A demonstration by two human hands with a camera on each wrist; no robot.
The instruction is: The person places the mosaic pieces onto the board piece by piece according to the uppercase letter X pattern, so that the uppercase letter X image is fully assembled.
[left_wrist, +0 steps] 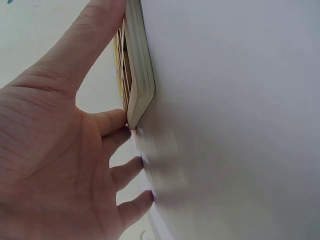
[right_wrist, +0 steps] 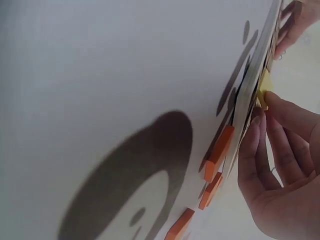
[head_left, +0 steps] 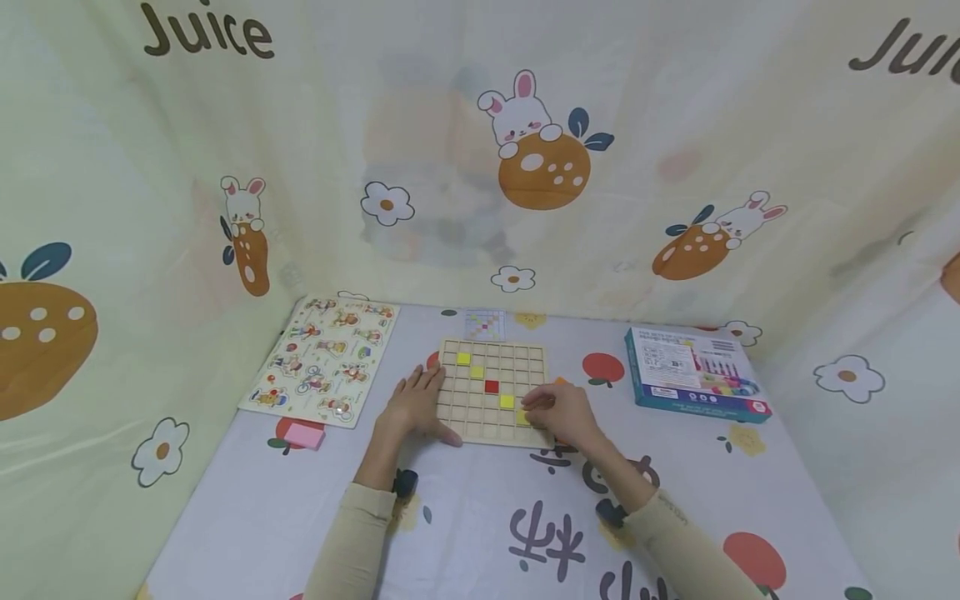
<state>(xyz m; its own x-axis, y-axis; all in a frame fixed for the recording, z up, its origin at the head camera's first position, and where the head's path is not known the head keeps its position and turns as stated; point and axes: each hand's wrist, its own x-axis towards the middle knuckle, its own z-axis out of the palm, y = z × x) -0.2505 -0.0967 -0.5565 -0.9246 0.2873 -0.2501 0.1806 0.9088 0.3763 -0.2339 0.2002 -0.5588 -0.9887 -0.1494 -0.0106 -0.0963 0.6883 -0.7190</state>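
A square wooden grid board (head_left: 465,423) lies flat on the cloth. Running diagonally across it are yellow tiles (head_left: 507,402) and one red tile (head_left: 491,387). My left hand (head_left: 414,407) is spread at the board's left side, with the thumb along its front edge and the fingertips by the corner in the left wrist view. Near the board's front right, my right hand (head_left: 566,412) pinches a yellow tile (right_wrist: 264,87) between thumb and fingers, its lower end right at the grid. Orange tiles (right_wrist: 220,152) lie beside the board, mostly hidden by the right hand in the head view.
Behind the board lies a small pattern card (head_left: 485,325). To the left are a picture puzzle board (head_left: 318,358) and a pink block (head_left: 303,435). A blue box (head_left: 693,375) lies at the right. A printed curtain (head_left: 442,250) hangs around the table.
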